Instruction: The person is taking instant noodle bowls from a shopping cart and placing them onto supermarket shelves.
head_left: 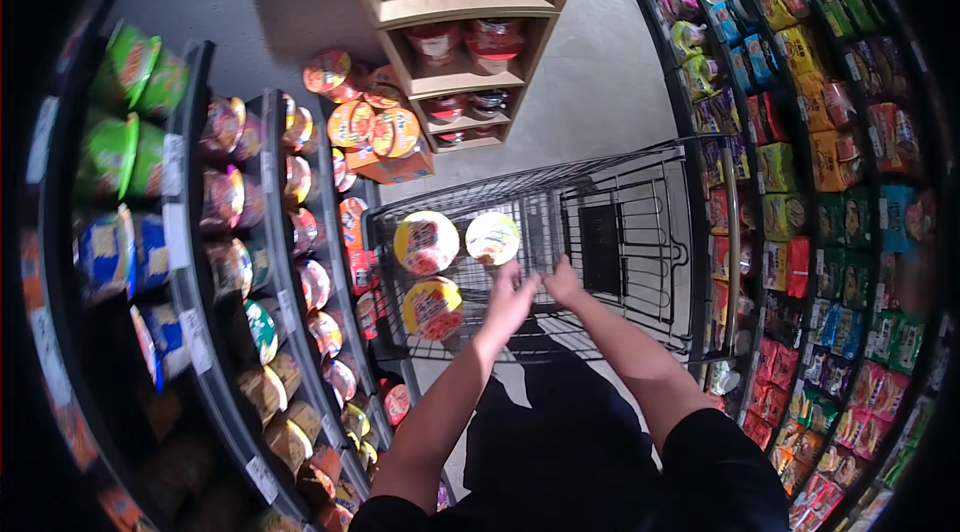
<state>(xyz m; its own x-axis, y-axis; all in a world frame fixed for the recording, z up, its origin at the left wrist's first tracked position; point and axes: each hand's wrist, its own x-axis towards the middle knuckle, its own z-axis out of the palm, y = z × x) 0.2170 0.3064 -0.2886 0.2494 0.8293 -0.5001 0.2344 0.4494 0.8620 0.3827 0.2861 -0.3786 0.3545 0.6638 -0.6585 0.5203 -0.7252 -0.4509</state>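
A wire shopping cart (622, 187) stands sideways before me. Three round instant-noodle tubs lie in its left part: one yellow-and-red tub (426, 242) at the upper left, a second yellow-and-red tub (433, 308) below it, and a tub with a pale, green-marked lid (493, 238) to the right. My left hand (512, 296) is over the cart just below the pale-lidded tub, fingers apart; whether it touches the tub cannot be told. Close beside it on the right, my right hand (562, 283) is over the basket with nothing seen in it. Its fingers are partly blurred.
Shelves of noodle tubs (259, 329) line the left side, and racks of packaged food (795, 224) curve along the right. Beyond the cart stands a wooden shelf unit (465, 11) with red tubs, beside an orange carton (390, 164) topped by orange tubs. Grey floor (600, 67) shows behind.
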